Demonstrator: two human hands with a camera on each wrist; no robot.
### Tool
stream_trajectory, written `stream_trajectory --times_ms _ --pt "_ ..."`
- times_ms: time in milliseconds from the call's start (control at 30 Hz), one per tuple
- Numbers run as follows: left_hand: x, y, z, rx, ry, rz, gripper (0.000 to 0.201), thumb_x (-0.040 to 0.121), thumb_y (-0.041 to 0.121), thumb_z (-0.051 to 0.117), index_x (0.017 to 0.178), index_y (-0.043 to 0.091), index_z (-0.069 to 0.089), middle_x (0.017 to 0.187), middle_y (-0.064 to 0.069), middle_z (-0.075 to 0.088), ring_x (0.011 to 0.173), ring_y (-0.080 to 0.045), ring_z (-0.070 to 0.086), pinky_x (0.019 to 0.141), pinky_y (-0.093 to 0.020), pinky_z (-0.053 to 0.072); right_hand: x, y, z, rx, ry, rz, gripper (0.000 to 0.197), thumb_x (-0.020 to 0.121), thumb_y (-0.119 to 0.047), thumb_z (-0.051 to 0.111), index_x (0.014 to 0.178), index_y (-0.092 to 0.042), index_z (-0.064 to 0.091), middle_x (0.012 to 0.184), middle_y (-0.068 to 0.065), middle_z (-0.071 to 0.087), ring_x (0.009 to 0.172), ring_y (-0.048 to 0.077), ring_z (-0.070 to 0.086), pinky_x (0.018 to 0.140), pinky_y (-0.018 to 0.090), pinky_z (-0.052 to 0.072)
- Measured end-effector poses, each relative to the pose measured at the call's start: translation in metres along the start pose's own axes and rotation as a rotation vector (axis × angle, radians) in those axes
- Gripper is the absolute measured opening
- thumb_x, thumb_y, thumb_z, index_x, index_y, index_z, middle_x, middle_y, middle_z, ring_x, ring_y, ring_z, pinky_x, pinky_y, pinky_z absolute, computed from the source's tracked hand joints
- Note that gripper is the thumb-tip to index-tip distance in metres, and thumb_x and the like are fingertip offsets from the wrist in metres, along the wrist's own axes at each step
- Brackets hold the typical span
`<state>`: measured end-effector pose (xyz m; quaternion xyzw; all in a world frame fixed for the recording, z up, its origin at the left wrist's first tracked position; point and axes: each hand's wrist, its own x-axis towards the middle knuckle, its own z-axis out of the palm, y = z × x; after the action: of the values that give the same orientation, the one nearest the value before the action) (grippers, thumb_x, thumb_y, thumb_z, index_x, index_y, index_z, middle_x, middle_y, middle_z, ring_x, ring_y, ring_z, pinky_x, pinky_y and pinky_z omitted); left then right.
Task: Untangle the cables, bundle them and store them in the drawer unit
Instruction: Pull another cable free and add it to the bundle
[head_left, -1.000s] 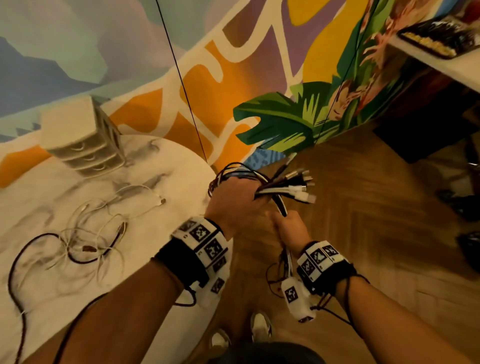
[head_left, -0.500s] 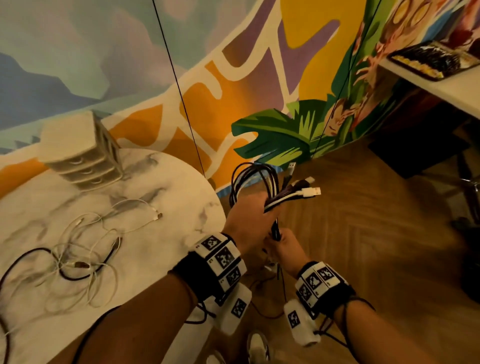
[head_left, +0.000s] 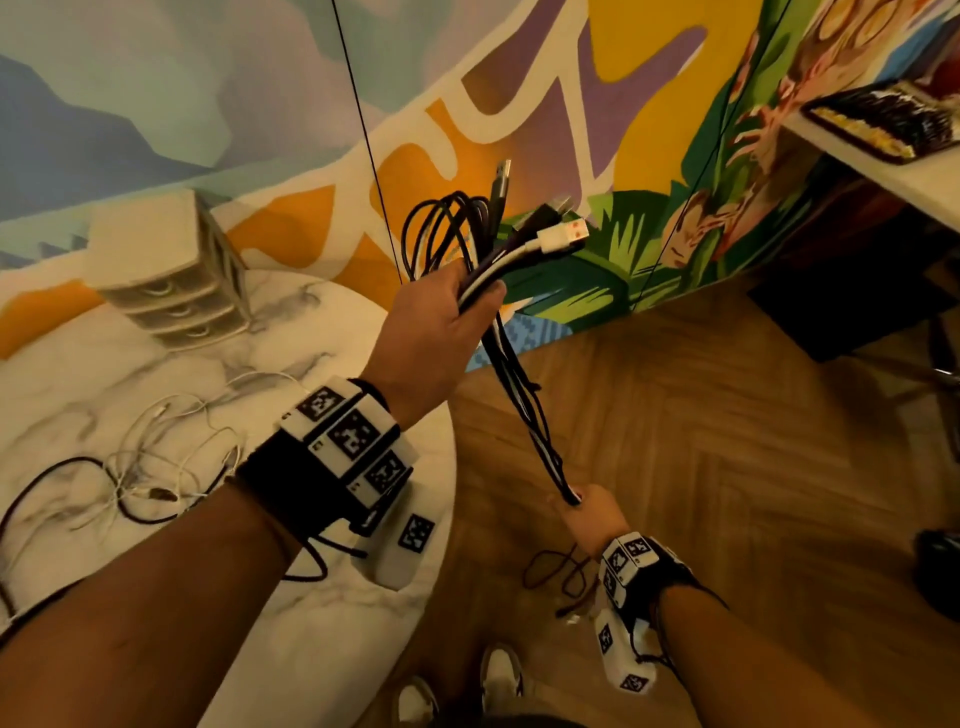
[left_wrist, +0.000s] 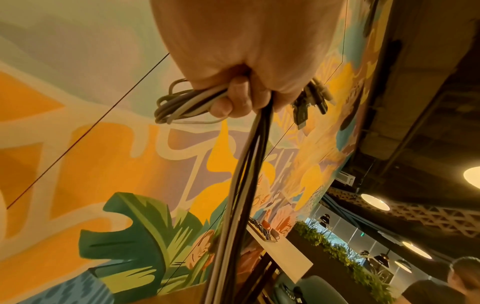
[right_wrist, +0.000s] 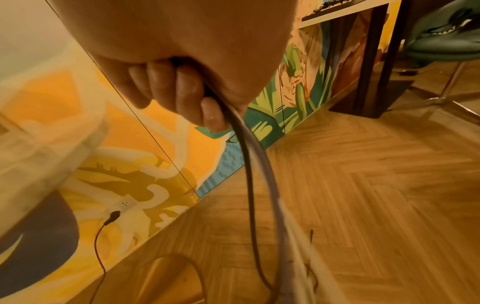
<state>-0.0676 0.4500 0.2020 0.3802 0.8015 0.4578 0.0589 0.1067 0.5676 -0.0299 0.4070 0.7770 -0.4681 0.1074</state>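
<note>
My left hand (head_left: 441, 317) is raised beyond the table's right edge and grips a bundle of black and white cables (head_left: 524, 395); their loops and USB plugs (head_left: 561, 236) stick out above the fist. The left wrist view shows the fingers (left_wrist: 233, 98) curled round the cables (left_wrist: 244, 174). The strands run taut down to my right hand (head_left: 587, 512), low over the floor, which grips them lower down (right_wrist: 249, 164); loose ends hang below it. A beige drawer unit (head_left: 171, 270) with three shut drawers stands at the table's far side.
A tangle of white and black cables (head_left: 145, 467) lies on the round marble table (head_left: 322, 613) at left. A painted wall stands behind, wood floor (head_left: 727, 467) at right. A white shelf (head_left: 883, 156) holds a dark tray at upper right. My shoes (head_left: 498, 670) show below.
My left hand rose with the looped end of the bundle while my right hand slid down the strands, drawing them straight and taut between the two hands.
</note>
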Motion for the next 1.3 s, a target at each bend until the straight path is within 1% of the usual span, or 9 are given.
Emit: stream_trajectory --times_ms 233,367,500,667,767,900,1000,1100,1300 --pt "0.006 0.009 -0.019 -0.024 0.09 0.062 0.012 0.095 0.026 0.051 0.089 0.018 0.057 0.059 0.006 0.047 0.05 -0.004 0.044 0.046 -0.015 0.032 0.009 0.021 0.007 -0.279 -0.101 0.078 0.022 0.091 -0.034 0.055 0.085 -0.014 0.061 0.063 -0.002 0.053 0.055 0.012 0.049 0.052 0.024 0.039" --pt "-0.002 0.009 -0.018 -0.094 0.073 0.056 0.021 0.095 0.027 0.051 0.088 0.009 0.058 0.058 0.004 0.046 0.048 -0.006 0.042 0.045 -0.016 0.032 0.009 0.025 0.007 -0.294 -0.132 0.194 0.032 0.09 -0.04 0.055 0.069 -0.017 0.049 0.064 0.0 0.051 0.058 0.016 0.049 0.052 0.027 0.037" --pt "-0.004 0.008 -0.016 -0.169 0.046 0.042 0.02 0.096 0.026 0.05 0.087 0.01 0.059 0.057 0.003 0.043 0.048 -0.006 0.039 0.046 -0.021 0.033 0.014 0.033 -0.001 -0.444 -0.188 0.189 0.032 0.082 -0.041 0.058 0.1 -0.016 0.066 0.091 0.005 0.067 0.078 0.022 0.061 0.07 0.032 0.052" --pt "-0.019 -0.002 0.01 -0.194 -0.025 -0.01 0.017 0.095 0.026 0.051 0.078 0.026 0.05 0.052 0.009 0.04 0.042 -0.003 0.04 0.042 -0.013 0.029 -0.009 -0.024 -0.033 -0.454 -0.168 -0.137 0.07 0.075 -0.025 0.071 0.137 -0.028 0.04 0.134 0.006 0.046 0.125 0.025 0.044 0.103 0.029 0.038" --pt "-0.031 -0.011 0.03 -0.155 -0.07 -0.065 0.014 0.095 0.024 0.051 0.081 0.025 0.051 0.055 0.01 0.044 0.045 0.003 0.046 0.044 -0.01 0.032 -0.048 -0.097 -0.056 0.034 -0.173 -0.493 0.079 0.073 0.005 0.072 0.123 -0.041 0.034 0.124 -0.025 0.041 0.114 -0.003 0.048 0.092 -0.002 0.03" --pt "-0.039 -0.022 0.046 -0.164 -0.085 -0.132 0.012 0.095 0.023 0.05 0.085 0.02 0.055 0.066 0.01 0.054 0.059 0.005 0.053 0.055 -0.009 0.035 -0.064 -0.141 -0.054 0.28 -0.246 -0.635 0.08 0.07 0.017 0.068 0.126 -0.032 0.038 0.112 -0.015 0.057 0.1 -0.002 0.06 0.08 0.013 0.05" --pt "-0.04 -0.031 0.045 -0.135 -0.081 -0.179 0.015 0.095 0.026 0.05 0.086 0.016 0.055 0.068 0.005 0.054 0.061 -0.006 0.05 0.056 -0.02 0.037 -0.06 -0.14 -0.042 0.255 -0.283 -0.59 0.073 0.071 0.013 0.069 0.124 -0.028 0.042 0.117 0.009 0.06 0.102 0.017 0.062 0.082 0.025 0.054" --pt "-0.04 -0.039 0.034 -0.118 -0.051 -0.197 0.018 0.095 0.026 0.049 0.08 0.017 0.053 0.06 0.007 0.046 0.051 -0.005 0.042 0.047 -0.014 0.031 -0.048 -0.11 -0.038 0.147 -0.249 -0.486 0.074 0.072 0.005 0.071 0.129 -0.031 0.042 0.128 -0.002 0.055 0.113 0.004 0.055 0.09 0.015 0.046" --pt "-0.04 -0.047 0.027 -0.108 0.001 -0.228 0.022 0.096 0.028 0.048 0.08 0.013 0.053 0.057 0.004 0.042 0.044 -0.004 0.041 0.044 -0.012 0.031 -0.051 -0.09 -0.058 -0.269 -0.216 -0.187 0.078 0.085 -0.02 0.068 0.148 -0.017 0.021 0.144 0.003 0.039 0.131 0.017 0.039 0.093 0.015 0.031"
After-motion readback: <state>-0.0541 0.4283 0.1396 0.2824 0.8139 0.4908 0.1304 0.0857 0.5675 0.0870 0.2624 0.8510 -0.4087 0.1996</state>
